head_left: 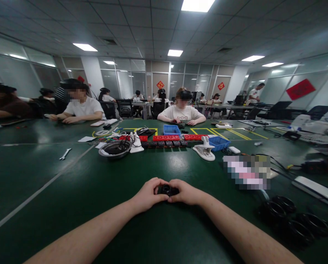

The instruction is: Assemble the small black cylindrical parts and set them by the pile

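Both my hands meet around a small black round part with a ring-shaped opening on top; its exact kind is too small to tell. From the left, my left hand grips it between thumb and fingers. My right hand closes on its right side, the thumbs almost touching in front. Part of the object is hidden behind the fingers. It is at or just above the green table; whether it touches the surface cannot be made out.
Ahead lie a metal bowl with black cables, red and black socket strips, blue bins and a white clamp stand. Several black rings sit at the right. A wrench lies left. Across the table sits a person.
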### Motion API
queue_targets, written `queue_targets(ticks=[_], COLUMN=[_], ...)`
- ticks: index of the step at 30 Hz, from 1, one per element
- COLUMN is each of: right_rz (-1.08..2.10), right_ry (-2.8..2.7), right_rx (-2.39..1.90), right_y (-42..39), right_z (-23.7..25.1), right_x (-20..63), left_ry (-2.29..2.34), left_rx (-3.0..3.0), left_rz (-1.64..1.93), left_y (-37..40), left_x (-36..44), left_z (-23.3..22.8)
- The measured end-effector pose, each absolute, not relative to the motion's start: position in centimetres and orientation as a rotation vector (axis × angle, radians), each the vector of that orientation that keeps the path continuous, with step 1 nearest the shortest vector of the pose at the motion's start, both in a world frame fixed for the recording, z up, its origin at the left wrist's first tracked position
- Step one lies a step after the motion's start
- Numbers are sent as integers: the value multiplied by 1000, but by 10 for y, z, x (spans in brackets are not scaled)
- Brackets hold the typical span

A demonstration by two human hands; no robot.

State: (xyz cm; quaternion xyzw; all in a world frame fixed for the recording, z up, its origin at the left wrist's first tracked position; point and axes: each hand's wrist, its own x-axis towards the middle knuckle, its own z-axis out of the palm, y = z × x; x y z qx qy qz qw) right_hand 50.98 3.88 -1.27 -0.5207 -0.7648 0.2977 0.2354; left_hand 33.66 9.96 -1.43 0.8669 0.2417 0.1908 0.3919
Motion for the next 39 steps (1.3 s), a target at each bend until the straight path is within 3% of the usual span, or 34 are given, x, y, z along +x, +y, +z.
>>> queue_targets(ticks=[10, 22, 26, 35, 39], right_rz=[811, -1, -126, 633, 761], right_ry=[-2013, -2040, -2018, -2077, -2049], right_rx=[-1541, -2058, -2106, -1544, -1465], right_y=[39, 39, 36, 33, 36], right_z=[-15, -22, -21, -13, -12], right_x=[507, 482, 479, 504, 507], left_ry=[707, 935, 878, 578, 572], left_rx=[2200, 2219, 2252, 2238, 2222], left_rz=[514, 751, 743, 511, 513], left_y=[92, 86, 89, 103, 102], left_x=[338, 347, 346, 332, 333], left_z=[-8, -23, -22, -13, -15])
